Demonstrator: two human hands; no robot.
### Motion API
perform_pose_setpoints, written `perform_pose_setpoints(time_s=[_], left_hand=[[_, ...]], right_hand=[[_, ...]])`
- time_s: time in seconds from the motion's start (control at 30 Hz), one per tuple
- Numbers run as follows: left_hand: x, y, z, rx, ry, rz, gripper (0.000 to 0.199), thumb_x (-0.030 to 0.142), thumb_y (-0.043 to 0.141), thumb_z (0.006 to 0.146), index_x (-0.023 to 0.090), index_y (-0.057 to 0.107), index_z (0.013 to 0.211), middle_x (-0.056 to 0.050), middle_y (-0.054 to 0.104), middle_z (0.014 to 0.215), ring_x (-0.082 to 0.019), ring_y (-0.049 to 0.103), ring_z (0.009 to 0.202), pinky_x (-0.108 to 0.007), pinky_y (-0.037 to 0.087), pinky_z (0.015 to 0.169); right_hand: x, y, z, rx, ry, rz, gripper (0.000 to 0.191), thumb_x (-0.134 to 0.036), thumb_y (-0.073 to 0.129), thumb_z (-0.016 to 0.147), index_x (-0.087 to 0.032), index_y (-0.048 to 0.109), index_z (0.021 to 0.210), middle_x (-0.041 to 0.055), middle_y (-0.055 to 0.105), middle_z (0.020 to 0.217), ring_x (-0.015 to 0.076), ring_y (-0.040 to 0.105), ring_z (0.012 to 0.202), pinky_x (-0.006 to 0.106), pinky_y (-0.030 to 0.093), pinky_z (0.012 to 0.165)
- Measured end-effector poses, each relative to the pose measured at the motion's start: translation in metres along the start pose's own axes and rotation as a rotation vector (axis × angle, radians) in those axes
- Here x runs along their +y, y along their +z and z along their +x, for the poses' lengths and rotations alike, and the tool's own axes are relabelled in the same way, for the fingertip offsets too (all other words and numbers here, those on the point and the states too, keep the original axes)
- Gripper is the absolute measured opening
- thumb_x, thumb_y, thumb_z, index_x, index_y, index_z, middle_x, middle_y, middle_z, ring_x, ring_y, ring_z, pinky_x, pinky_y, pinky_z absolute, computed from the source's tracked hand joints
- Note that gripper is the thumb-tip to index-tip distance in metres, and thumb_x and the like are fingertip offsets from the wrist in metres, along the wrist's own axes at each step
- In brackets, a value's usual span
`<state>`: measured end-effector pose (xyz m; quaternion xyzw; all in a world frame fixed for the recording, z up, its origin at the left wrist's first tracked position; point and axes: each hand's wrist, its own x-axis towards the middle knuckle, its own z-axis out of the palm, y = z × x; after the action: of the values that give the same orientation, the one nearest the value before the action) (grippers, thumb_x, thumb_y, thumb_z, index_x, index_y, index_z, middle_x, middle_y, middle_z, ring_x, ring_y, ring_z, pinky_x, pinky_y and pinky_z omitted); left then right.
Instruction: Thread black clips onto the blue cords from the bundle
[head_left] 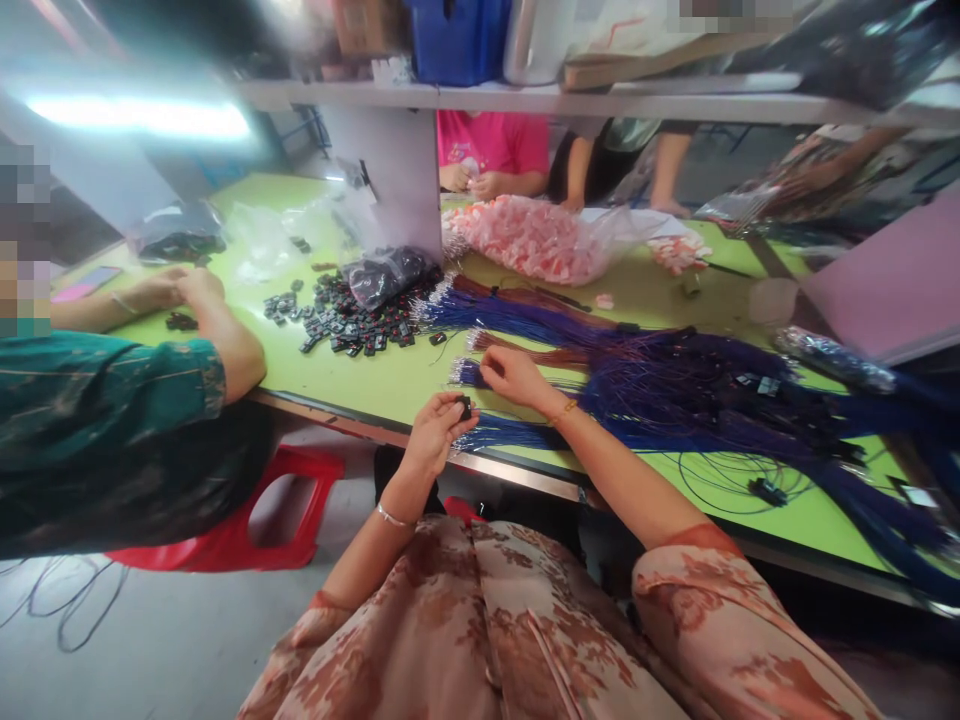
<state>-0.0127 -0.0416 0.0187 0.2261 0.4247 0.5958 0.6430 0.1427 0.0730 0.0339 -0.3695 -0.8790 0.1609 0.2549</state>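
Close to the table's front edge, my left hand (pixel 435 432) holds a small black plastic connector housing (pixel 466 407) between thumb and fingers. My right hand (pixel 514 378) is closed in a pinch over a bundle of blue wires (pixel 466 373) with silver metal ends; what its fingertips grip is too small to make out. Another blue wire bundle (pixel 510 434) lies just below it, its metal ends beside my left hand. Brown wires (pixel 510 346) lie just beyond my right hand. A pile of black housings (pixel 352 315) is spread on the green table (pixel 360 385) to the left.
A large mass of dark blue wires (pixel 675 385) covers the right side. A bag of pink parts (pixel 532 238) lies at the back. To the left, a person in a green sleeve (pixel 172 375) sits on a red stool (pixel 300 510). A shelf (pixel 480 98) crosses above; people work behind it.
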Motion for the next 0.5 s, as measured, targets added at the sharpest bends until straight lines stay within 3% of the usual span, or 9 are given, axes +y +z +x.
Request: perform_pose_setpoints(time_s=[0.27,0.5], left_hand=[[-0.002,0.01,0.006,-0.012,-0.022,-0.081,0.022,0.015,0.07,0.071,0.014,0.057,0.088,-0.004,0.067,0.083,-0.016,0.067,0.081,-0.04,0.05,0.093],[-0.004,0.016,0.009,0.012,-0.026,-0.14,0.017,0.008,0.063,0.072,0.014,0.059,0.088,-0.003,0.064,0.083,-0.014,0.065,0.08,-0.039,0.05,0.092]], right_hand=[[-0.022,-0.007,-0.023,0.043,0.042,0.388,0.009,-0.023,0.052,0.08,-0.016,0.057,0.077,-0.0014,0.058,0.068,0.0091,0.047,0.059,0.02,0.035,0.056],[-0.029,-0.01,-0.044,0.084,0.03,0.284,0.01,-0.025,0.055,0.08,-0.017,0.057,0.075,0.0004,0.058,0.071,0.0103,0.048,0.062,0.022,0.036,0.058]])
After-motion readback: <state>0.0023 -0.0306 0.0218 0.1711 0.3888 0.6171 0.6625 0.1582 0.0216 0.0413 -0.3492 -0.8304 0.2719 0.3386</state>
